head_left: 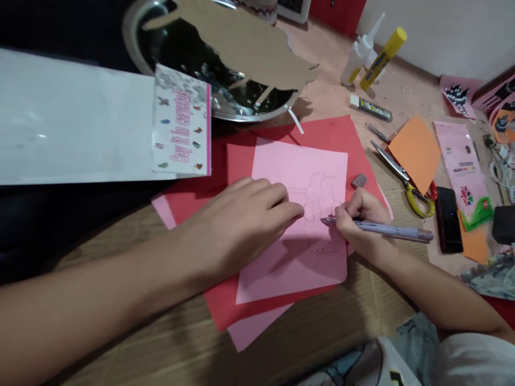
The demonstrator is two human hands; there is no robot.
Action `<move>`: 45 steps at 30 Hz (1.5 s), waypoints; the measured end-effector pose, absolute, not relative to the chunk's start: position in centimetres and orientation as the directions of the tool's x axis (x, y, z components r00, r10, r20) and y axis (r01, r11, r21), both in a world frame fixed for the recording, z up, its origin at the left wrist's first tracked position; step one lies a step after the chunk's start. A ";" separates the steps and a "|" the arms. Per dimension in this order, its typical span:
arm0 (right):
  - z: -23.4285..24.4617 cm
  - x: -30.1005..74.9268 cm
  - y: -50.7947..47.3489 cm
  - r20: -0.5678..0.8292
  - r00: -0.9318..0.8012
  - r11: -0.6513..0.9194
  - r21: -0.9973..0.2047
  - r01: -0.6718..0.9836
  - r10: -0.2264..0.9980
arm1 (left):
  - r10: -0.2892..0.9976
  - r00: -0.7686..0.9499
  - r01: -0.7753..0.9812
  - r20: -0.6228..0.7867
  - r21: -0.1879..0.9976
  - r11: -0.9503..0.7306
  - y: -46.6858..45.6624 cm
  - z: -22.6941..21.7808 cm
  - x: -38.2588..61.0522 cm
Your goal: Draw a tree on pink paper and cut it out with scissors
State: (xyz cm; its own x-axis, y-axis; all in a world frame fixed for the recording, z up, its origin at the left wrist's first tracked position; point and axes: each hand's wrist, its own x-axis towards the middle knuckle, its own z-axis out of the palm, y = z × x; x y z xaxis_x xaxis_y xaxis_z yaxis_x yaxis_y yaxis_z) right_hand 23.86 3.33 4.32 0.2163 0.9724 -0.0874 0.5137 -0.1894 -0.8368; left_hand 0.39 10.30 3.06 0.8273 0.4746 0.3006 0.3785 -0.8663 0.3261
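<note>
While the right hand (364, 222) grips a pen (390, 230) between thumb and fingers, tip at the sketch (322, 185) of rounded outlines on the pink sheet (289, 279), the left hand (257, 214) lies across that sheet's left edge, fingers curled; palm hidden, can't tell if it pinches anything. Pink sheet sits on a red sheet (330, 134); gray eraser (359, 180) near the latter's right edge. Past that edge: scissors (389, 160) partly under orange paper (414, 153), dark phone (449, 222), pink pouch (462, 166) with green bottom corner, small print unreadable. Beyond red sheet's top right corner: small box (370, 108), label too small; yellow tube (383, 58), dark print illegible; white nozzle bottle (357, 59). Off its upper left corner, whitish packet (76, 123) with header card (193, 118), sideways pink lettering "Say it in", last word maybe "capsules". Shiny round tray (131, 32) beyond red sheet's top edge.
</note>
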 end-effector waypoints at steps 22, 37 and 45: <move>4.0 24.2 3.2 -0.082 0.194 -0.176 -0.825 0.536 0.978 | 0.474 0.839 0.377 0.265 0.344 -0.860 10.4 3.1 0.3; 4.5 24.0 3.4 -0.074 0.167 -0.155 -0.822 0.548 0.983 | 0.465 0.836 0.371 0.290 0.325 -0.870 10.4 2.9 0.5; 4.7 24.1 3.3 -0.099 0.173 -0.178 -0.820 0.544 0.980 | 0.460 0.839 0.370 0.291 0.314 -0.874 10.6 3.1 0.3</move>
